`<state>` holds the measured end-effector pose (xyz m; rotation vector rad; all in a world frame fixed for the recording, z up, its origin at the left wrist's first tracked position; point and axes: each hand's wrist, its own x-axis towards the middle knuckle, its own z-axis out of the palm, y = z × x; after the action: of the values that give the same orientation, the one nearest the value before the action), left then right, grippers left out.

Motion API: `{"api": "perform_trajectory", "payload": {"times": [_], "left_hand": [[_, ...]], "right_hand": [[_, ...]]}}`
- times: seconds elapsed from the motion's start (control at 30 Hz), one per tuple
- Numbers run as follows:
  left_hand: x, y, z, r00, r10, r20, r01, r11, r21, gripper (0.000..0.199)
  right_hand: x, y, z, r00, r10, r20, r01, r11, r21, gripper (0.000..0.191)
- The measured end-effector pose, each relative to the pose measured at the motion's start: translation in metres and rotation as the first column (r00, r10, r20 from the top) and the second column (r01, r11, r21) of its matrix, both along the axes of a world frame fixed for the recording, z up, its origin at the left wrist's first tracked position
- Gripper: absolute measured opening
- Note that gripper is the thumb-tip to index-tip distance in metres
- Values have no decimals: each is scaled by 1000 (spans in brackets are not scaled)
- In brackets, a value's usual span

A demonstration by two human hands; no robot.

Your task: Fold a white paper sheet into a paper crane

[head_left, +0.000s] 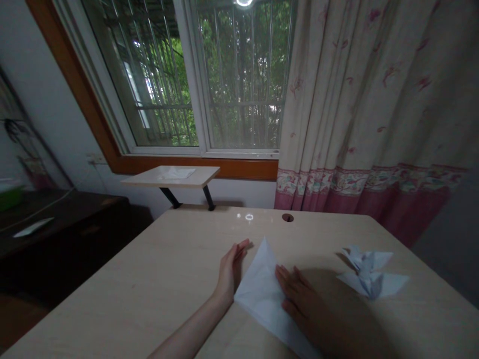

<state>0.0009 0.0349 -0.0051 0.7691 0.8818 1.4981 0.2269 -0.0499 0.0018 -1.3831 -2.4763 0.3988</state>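
Observation:
A white sheet of paper (pixel 261 294), folded to a point at its far end, lies on the pale wooden table (pixel 168 264). Along the paper's left edge, my left hand (pixel 231 264) rests on its side on the table, its fingers extended and holding nothing. My right hand (pixel 297 294) lies over the paper's right edge, palm down with fingers spread. The near right part of the paper is hidden under the right hand and forearm.
Two folded paper figures (pixel 370 274) sit at the table's right. A small raised shelf (pixel 142 178) at the back left holds white paper (pixel 177 173). Behind are a window and a curtain (pixel 344 124); a dark desk (pixel 82 219) stands left.

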Motion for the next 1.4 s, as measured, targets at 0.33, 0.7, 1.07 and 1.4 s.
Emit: {"api": "perform_trajectory", "payload": {"times": [0.33,0.7,1.07,1.4], "left_hand": [[-3,-1,-2,997,-37,-69,41,998,57,36],[-5,-9,6,865,-141,-482,261,946,191,28],[5,-26,7,85,122,-989,614,775,149,41],[5,-29,8,-155,227,-962,640,765,78,43]], "right_hand": [[2,3,-12,997,59,44,-64,991,114,63],[1,2,-23,989,41,139,-70,974,217,61],[3,0,-12,958,-66,280,-126,780,614,56],[-4,3,-21,958,-151,242,-69,702,709,52]]}}
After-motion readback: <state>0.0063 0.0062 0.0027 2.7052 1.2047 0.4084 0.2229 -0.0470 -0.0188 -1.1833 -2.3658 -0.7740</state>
